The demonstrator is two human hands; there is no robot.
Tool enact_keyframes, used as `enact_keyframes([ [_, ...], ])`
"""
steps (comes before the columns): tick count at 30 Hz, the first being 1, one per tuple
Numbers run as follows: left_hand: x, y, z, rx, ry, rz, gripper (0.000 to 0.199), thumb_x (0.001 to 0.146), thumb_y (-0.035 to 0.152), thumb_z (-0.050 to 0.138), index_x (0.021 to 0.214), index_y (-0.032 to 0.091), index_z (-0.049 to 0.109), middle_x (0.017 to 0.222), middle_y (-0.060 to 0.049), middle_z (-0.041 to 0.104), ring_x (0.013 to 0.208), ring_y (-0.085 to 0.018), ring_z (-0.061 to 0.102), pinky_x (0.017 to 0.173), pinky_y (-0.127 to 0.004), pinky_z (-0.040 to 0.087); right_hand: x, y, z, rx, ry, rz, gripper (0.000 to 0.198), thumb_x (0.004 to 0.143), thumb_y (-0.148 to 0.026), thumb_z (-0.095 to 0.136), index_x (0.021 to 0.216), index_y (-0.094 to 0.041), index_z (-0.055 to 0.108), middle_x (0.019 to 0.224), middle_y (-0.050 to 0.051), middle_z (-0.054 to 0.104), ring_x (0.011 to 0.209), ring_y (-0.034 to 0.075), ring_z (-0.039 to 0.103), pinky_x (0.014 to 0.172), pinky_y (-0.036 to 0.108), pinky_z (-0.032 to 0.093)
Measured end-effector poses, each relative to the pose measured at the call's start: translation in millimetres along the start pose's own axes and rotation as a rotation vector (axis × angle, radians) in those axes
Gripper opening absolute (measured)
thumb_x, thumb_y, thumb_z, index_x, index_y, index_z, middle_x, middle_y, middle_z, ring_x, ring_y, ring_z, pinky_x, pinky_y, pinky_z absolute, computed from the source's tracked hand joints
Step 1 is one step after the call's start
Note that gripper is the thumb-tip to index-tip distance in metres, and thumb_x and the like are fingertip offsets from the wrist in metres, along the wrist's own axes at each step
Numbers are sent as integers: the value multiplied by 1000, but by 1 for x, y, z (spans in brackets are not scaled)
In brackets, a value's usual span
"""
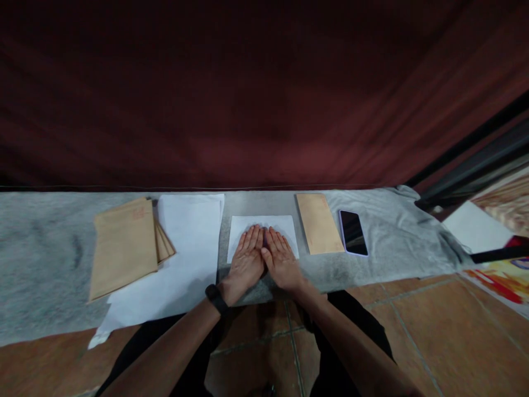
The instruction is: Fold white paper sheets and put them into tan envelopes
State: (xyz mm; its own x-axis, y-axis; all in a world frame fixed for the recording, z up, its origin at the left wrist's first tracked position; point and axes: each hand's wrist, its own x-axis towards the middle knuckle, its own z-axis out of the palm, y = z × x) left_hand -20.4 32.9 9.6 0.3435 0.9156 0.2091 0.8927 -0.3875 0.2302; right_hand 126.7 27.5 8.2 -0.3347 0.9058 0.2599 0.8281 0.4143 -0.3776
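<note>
My left hand [248, 258]: flat, gripping nothing.
My right hand [282, 263]: likewise.
White paper [236, 231]: beneath both, apparently at a pressing step; next likely needs palms lifted.

– Table [41, 248], left?
– Envelope stack [124, 248], partly over white-free listing: sheets [190, 242].
– Centre?
– Paper piece [238, 227], under left hand [247, 256] and right hand [281, 259].
– Right?
– Single envelope [319, 223]; phone [353, 232] just right. Curtain [264, 99] beyond far edge.

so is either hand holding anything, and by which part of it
Nothing is held: left hand and right hand lie flat on the white rectangular paper.
</note>
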Motion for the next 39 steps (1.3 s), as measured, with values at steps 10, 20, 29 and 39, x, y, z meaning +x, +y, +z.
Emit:
enact_keyframes([
  [10, 3, -1, 10, 24, 9, -90, 62, 97, 21, 30, 158, 9, 23, 164, -18, 28, 155, -26, 17, 124, -50, 24, -6, 5, 5, -69, 41, 50, 54, 107, -38, 34, 153, -9, 41, 158, 14, 40, 149, 24, 35, 123, 45, 29],
  [20, 13, 0, 11, 41, 29, -171, 60, 101, 32, 30, 153, 4, 32, 162, -21, 31, 154, -27, 20, 125, -49, 21, -17, 20, -2, -107, 46, 73, 57, 104, -33, 41, 155, -9, 36, 160, 16, 36, 150, 27, 33, 121, 47, 30],
  [29, 15, 11, 7, 108, -2, -237, 55, 101, 30, 33, 152, 10, 39, 162, -17, 33, 153, -27, 24, 125, -48, 20, -11, 20, -3, -122, 28, 97, 53, 104, -30, 41, 152, -8, 41, 157, 17, 42, 147, 29, 37, 119, 48, 32],
  [39, 36, 22, -17, 157, -71, -313, 54, 101, 27, 31, 147, 4, 46, 157, -18, 42, 150, -30, 31, 122, -47, 28, 20, 17, -16, -7, 3, 171, 45, 106, -30, 33, 140, -11, 57, 147, 15, 55, 137, 26, 49, 115, 45, 37],
])
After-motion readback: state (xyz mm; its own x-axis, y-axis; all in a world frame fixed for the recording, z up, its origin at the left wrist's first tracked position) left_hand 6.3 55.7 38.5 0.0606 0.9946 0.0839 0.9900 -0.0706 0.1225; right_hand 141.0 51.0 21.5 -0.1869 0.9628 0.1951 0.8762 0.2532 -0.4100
